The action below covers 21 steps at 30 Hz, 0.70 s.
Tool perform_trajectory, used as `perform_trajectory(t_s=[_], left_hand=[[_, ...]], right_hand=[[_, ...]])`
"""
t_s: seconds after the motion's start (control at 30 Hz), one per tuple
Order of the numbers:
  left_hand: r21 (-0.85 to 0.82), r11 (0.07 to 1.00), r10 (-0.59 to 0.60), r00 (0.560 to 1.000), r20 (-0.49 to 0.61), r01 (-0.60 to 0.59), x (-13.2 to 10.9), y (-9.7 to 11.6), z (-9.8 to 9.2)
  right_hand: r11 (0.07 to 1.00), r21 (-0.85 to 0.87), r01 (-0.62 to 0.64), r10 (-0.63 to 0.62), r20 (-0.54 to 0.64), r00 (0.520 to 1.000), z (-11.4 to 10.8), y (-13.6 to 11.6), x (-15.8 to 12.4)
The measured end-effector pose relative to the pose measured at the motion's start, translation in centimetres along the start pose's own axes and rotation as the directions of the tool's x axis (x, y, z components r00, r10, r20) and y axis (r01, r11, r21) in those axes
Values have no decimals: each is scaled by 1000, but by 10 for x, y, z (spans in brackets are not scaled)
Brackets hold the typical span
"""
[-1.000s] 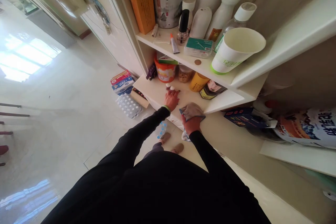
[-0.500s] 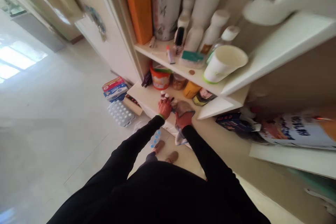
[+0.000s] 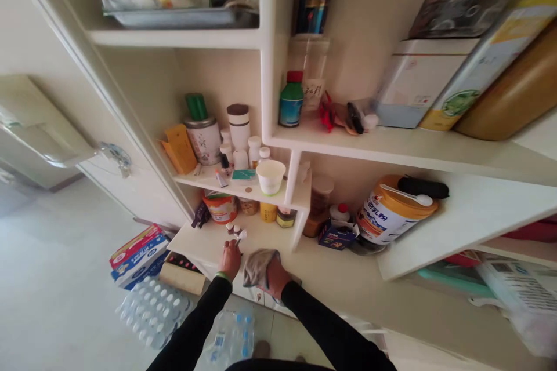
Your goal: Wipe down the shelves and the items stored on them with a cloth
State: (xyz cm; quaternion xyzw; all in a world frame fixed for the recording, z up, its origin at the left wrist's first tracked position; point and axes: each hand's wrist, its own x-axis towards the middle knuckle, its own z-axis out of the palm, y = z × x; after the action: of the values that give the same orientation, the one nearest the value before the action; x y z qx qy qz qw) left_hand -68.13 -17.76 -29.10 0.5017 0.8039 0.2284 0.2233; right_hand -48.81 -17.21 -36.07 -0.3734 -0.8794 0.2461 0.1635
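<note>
My left hand [image 3: 231, 258] is closed in a pinch above the lower counter [image 3: 260, 237]. A small white-ended object [image 3: 242, 236] sticks up from its fingertips; its kind is too small to tell. Just beyond the fingers stand a few little dark bottles with white caps [image 3: 232, 228]. My right hand [image 3: 277, 278] grips a bunched grey-brown cloth [image 3: 260, 268] at the counter's front edge, its fingers partly hidden by the fabric.
Behind the bottles sit an orange-red tub [image 3: 220, 208] and a yellow container [image 3: 268, 212]. A white cup [image 3: 270, 176] stands on the small shelf above. Bottled-water packs [image 3: 154, 307] and stacked boxes [image 3: 139, 255] lie on the floor at left. A large tin [image 3: 385, 214] is at right.
The view has tilted up and shows more shelving. My left hand has lifted off the counter by the small bottles with a white-ended object in its fingers. The cloth stays in my right hand.
</note>
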Motion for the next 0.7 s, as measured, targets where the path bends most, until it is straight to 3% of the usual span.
perform_trajectory(t_s=[0.1,0.2,0.27,0.33,0.43,0.53,0.63,0.7], left_hand=[[-187,978,-71,991,109,91,-9,10,-17],[-343,929,-62,974,220,137,-25,30,-43],[-464,875,24,945,325,138,-41,51,-71],[-610,782,215,864,455,127,-60,79,-107],[-710,704,472,737,484,16,-89,137,-168],[-766,611,673,640,371,-199,-106,214,-220],[-800,408,866,463,188,-439,-99,301,-254],[-772,312,916,390,90,-554,-86,359,-266]], right_hand=[[1000,20,10,-9,-17,1000,-3,15,-18],[999,23,-38,40,-71,997,-10,38,-55],[993,13,-117,118,-157,981,-18,59,-88],[981,12,-196,192,-256,947,-30,83,-122],[954,35,-296,282,-428,859,-50,122,-163],[940,64,-334,314,-540,781,-61,150,-182],[943,72,-326,306,-579,756,-59,162,-184],[949,73,-308,288,-599,747,-55,163,-183]])
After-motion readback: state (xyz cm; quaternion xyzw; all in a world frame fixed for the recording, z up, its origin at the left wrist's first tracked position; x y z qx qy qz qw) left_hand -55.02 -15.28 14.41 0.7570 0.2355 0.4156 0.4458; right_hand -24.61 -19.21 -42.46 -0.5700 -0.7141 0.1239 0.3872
